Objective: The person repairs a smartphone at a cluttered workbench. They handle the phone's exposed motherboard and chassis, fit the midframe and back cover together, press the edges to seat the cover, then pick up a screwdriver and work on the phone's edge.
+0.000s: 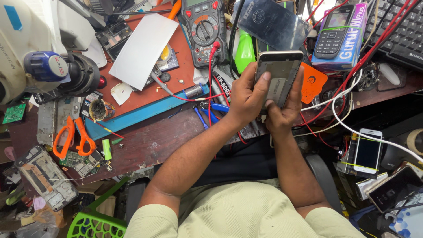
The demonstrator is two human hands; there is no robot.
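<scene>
I hold an opened smartphone frame (278,72) upright over the cluttered workbench, its grey inner side facing me. My left hand (246,94) wraps its left edge, with the thumb pressed on the inside of the frame. On the lower right side, my right hand (282,112) grips it from below, fingers curled up its right edge. Behind the phone lie an orange pick-shaped card (313,81) and a green bottle (245,52).
A multimeter (203,27) with red leads stands at the back, a white sheet (143,44) on a red mat to its left. Orange scissors (72,134), circuit boards (44,176), a microscope (39,57), a boxed keypad phone (339,33), a keyboard (401,31) and more phones (368,152) surround me.
</scene>
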